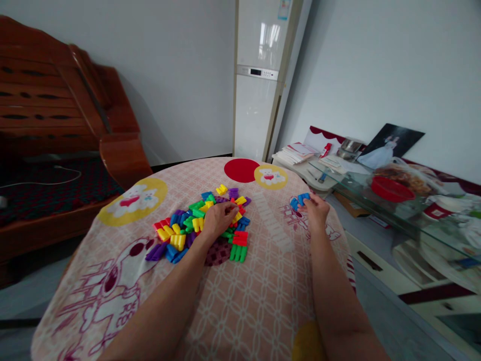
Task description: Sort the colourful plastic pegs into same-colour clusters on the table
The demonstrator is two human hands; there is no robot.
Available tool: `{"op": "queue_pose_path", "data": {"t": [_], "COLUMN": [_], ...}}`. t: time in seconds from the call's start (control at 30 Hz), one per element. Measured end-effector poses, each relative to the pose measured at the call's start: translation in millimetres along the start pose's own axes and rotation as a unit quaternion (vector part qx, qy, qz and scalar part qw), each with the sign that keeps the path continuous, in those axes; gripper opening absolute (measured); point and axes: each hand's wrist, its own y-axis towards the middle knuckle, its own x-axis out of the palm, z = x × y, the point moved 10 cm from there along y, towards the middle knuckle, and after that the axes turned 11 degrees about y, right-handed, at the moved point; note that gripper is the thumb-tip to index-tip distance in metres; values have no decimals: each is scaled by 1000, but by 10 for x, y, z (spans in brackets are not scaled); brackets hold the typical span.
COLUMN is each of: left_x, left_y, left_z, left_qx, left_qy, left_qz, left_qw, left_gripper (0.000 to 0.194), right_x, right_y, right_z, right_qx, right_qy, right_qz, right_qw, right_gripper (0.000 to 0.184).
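A heap of plastic toy building blocks (178, 242) in red, yellow, green, blue and purple lies on the round table. Over the heap's right part is my left hand (220, 219), fingers curled together among the blocks. Whatever its fingertips hold, if anything, is hidden. At the right side of the table, my right hand (317, 208) pinches a blue block (303, 198) between thumb and fingers. Another blue piece (294, 203) shows just left of it; I cannot tell whether the two are joined. A red block (240, 237) and a green block (238, 253) sit at the heap's near right edge.
A patterned pink cloth (255, 296) covers the table. On the right stands a glass-topped cabinet (361, 188) with a red bowl (393, 189), papers and a photo (391, 143). A wooden bench (124, 155) is at left, a tall white air conditioner (253, 115) behind.
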Motion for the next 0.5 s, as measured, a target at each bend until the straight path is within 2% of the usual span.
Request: {"op": "queue_pose_path", "data": {"t": [0.1, 0.2, 0.3, 0.37, 0.5], "left_x": [-1, -5, -17, -20, -12], "left_y": [-1, -3, -4, -5, -6], "left_z": [-3, 1, 16, 19, 7], "left_qx": [-1, 1, 8, 8, 2], "left_qy": [5, 5, 5, 4, 0], "left_qz": [0, 1, 6, 5, 0], "left_qw": [1000, 1000, 1000, 1000, 1000], "left_gripper": [34, 34, 34, 34, 35], "right_x": [-240, -319, -225, -151, -39], "right_y": [63, 56, 30, 14, 3], "right_z": [-110, -252, -273, -204, -84], "right_qx": [-62, -117, -127, -109, -94], "right_qy": [-62, -238, -426, -493, -525], "right_qz": [54, 74, 37, 1, -48], "right_qw": [995, 961, 895, 863, 844], "right_gripper": [46, 37, 30, 31, 32]}}
